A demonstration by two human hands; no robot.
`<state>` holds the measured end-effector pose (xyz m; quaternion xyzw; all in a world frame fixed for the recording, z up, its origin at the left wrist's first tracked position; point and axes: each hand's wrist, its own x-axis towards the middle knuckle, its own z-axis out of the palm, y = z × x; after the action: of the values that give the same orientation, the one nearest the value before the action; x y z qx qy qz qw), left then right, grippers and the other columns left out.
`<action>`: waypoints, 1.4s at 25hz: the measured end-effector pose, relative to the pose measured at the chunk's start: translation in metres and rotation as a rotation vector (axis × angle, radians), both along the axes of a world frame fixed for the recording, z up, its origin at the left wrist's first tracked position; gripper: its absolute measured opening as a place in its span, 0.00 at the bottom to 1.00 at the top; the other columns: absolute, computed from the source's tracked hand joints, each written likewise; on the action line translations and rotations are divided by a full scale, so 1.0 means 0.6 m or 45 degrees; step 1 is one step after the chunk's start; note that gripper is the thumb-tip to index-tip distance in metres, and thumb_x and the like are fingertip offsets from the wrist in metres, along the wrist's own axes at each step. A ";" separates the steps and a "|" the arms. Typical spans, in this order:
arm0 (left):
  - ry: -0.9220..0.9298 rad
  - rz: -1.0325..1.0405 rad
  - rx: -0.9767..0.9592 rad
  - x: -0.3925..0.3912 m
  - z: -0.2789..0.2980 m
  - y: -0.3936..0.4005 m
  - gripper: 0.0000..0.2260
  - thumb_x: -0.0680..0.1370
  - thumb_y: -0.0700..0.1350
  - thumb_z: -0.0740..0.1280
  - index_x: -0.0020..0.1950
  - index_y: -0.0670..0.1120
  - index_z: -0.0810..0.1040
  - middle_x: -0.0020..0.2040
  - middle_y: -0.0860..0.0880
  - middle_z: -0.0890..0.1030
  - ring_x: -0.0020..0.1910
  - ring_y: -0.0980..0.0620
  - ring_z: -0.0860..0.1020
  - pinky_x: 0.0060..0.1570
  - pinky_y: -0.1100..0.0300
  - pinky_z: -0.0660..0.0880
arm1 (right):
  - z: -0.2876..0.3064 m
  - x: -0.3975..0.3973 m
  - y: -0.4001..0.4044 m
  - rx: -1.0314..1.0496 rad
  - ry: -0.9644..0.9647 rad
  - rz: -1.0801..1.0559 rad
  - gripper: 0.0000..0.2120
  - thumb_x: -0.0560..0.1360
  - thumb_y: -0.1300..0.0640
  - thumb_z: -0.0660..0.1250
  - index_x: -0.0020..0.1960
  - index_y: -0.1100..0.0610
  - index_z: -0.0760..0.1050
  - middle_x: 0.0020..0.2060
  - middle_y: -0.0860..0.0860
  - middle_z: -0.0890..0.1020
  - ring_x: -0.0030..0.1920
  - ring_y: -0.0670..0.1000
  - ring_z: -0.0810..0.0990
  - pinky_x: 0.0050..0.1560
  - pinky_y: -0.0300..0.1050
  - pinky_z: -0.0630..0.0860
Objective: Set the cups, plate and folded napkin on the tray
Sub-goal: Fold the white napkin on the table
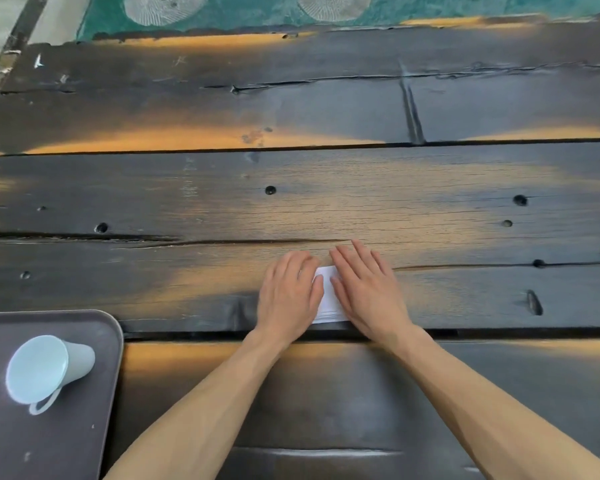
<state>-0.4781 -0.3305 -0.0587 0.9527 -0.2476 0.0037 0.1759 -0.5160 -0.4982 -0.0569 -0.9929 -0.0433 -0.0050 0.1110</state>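
Note:
A white folded napkin (328, 299) lies on the dark wooden table near its front plank. My left hand (288, 294) rests flat on the napkin's left part, and my right hand (366, 289) lies flat on its right part, so only a narrow strip of napkin shows between them. A dark grey tray (94, 393) sits at the lower left. One pale blue cup (45, 370) with a handle stands on the tray. No plate is in view.
The table (326, 202) is made of dark, worn planks with cracks and knot holes. A teal rug (257, 12) with pale round patterns lies beyond the table's far edge.

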 end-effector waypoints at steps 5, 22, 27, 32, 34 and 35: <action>0.206 0.056 0.324 -0.017 -0.051 -0.035 0.25 0.83 0.50 0.43 0.80 0.45 0.52 0.81 0.48 0.53 0.79 0.50 0.47 0.77 0.49 0.46 | -0.064 0.002 0.016 -0.107 0.250 -0.035 0.27 0.83 0.47 0.44 0.80 0.55 0.50 0.80 0.50 0.54 0.80 0.55 0.47 0.78 0.56 0.44; 0.295 0.222 0.425 -0.033 -0.048 0.113 0.30 0.81 0.60 0.34 0.79 0.46 0.37 0.79 0.48 0.36 0.79 0.50 0.38 0.77 0.46 0.40 | -0.041 -0.017 -0.038 -0.211 0.330 -0.198 0.32 0.81 0.40 0.40 0.80 0.54 0.43 0.80 0.48 0.45 0.79 0.58 0.41 0.76 0.64 0.41; 0.157 -0.045 0.300 -0.066 -0.032 0.004 0.28 0.83 0.56 0.43 0.80 0.44 0.49 0.81 0.47 0.49 0.79 0.50 0.46 0.77 0.47 0.45 | -0.030 -0.032 0.018 -0.235 0.239 0.232 0.30 0.81 0.46 0.45 0.79 0.57 0.53 0.79 0.53 0.57 0.79 0.59 0.52 0.77 0.63 0.51; 0.290 -0.035 0.453 -0.064 -0.049 0.022 0.30 0.81 0.59 0.37 0.80 0.46 0.44 0.80 0.49 0.43 0.79 0.52 0.41 0.77 0.49 0.42 | -0.045 -0.050 -0.028 -0.238 0.358 -0.039 0.35 0.79 0.36 0.39 0.80 0.55 0.49 0.79 0.51 0.52 0.79 0.55 0.51 0.77 0.60 0.48; 0.300 0.018 0.486 -0.059 -0.049 0.060 0.31 0.80 0.60 0.34 0.80 0.46 0.39 0.80 0.49 0.37 0.78 0.52 0.35 0.77 0.52 0.39 | -0.041 -0.058 -0.054 -0.252 0.368 -0.080 0.35 0.79 0.36 0.37 0.80 0.54 0.47 0.79 0.48 0.50 0.79 0.56 0.51 0.76 0.62 0.50; 0.314 0.031 0.487 -0.056 -0.049 0.070 0.30 0.80 0.60 0.33 0.79 0.47 0.37 0.79 0.50 0.36 0.77 0.52 0.33 0.76 0.53 0.37 | -0.041 -0.059 -0.062 -0.238 0.398 -0.089 0.34 0.79 0.37 0.35 0.80 0.53 0.45 0.79 0.47 0.48 0.79 0.57 0.50 0.76 0.62 0.49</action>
<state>-0.5119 -0.2883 -0.0883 0.9649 -0.2090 -0.1576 0.0208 -0.5517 -0.5352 -0.0813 -0.9884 0.0089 0.1497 0.0233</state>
